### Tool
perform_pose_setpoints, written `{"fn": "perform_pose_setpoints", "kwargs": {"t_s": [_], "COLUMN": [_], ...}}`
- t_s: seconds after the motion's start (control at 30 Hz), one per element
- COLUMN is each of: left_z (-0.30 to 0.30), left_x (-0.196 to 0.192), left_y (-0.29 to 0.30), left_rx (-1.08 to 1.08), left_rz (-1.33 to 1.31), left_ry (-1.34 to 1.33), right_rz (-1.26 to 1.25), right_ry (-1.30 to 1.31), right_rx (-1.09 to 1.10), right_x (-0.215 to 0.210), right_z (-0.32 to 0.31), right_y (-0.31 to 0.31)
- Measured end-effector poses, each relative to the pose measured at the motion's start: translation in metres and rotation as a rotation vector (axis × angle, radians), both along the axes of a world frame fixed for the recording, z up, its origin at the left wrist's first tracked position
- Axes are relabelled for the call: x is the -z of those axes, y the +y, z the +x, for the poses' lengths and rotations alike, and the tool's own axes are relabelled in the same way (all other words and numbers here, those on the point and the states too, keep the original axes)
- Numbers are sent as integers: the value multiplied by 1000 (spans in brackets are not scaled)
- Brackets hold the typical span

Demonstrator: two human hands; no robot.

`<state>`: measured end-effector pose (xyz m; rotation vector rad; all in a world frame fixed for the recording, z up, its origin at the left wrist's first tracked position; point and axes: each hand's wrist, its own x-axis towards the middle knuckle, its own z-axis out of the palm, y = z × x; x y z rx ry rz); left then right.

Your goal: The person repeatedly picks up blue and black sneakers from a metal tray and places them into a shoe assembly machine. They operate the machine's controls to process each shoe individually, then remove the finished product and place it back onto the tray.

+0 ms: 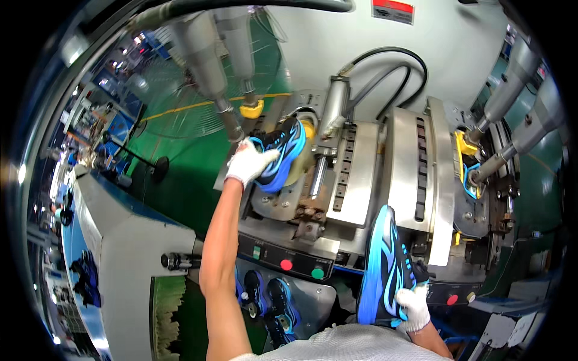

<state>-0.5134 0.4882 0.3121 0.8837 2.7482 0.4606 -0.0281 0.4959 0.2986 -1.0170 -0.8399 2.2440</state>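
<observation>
Far left, a fan [180,90] is standing on the green floor [192,162]. The left hand [251,161], gloved, is pressing a blue shoe [282,153] onto the press [361,174] mount at the far centre, its grip closed around the shoe's side; seating it well probably calls for keeping the sole square on the form and fingers away from the cylinders. Nearer and right, the right hand [414,307] is gripping a second shoe [385,268] by its heel, holding it upright above the red button [452,299]
</observation>
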Motion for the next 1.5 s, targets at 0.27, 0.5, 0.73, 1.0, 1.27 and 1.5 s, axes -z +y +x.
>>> {"fn": "perform_pose_setpoints", "kwargs": {"t_s": [0.27, 0.5, 0.73, 1.0, 1.27, 1.5], "left_z": [140, 261, 359, 414, 427, 403], "left_x": [-3, 123, 164, 300, 323, 247], "left_y": [-260, -367, -357, -299, -317, -394], "left_rx": [-313, -214, -677, -500, -504, -555], "left_rz": [322, 294, 293, 347, 424, 908], "left_ry": [-142, -691, -688, -201, -224, -51], "right_rz": [72, 858, 1277, 481, 1620, 2227], "right_ry": [246, -920, -1267, -618, -155, -700], "right_rx": [-269, -292, -392, -710, -689, -1064], "right_x": [9, 169, 186, 162, 76, 219], "right_z": [-248, -464, -530, -495, -245, -138], "right_y": [36, 200, 109, 214, -91, -106]}}
